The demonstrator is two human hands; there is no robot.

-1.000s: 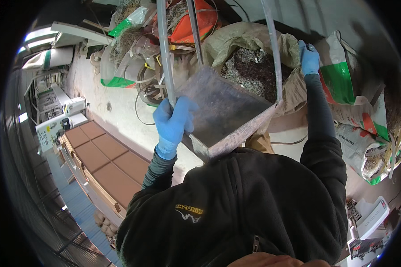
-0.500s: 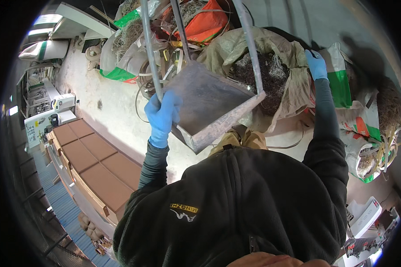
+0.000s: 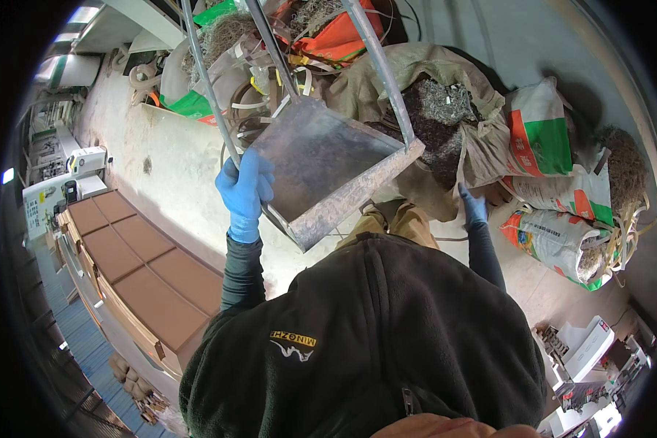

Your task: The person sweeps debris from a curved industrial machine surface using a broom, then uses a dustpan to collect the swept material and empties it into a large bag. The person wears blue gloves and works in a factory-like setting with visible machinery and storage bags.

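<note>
Left hand (image 3: 245, 191) grip closed on metal tray (image 3: 321, 171) edge, tray tilted, right hand (image 3: 474, 206) open against brown sack (image 3: 445, 87) of dark shavings.

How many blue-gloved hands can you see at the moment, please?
2: the left hand grips the metal tray at its left edge; the right hand touches the open sack.

Blue gloves cover each hand (image 3: 245, 191), with dark sleeves and a black fleece jacket (image 3: 372, 343).

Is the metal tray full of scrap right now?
No, the metal tray held by the left hand looks bare inside.
</note>
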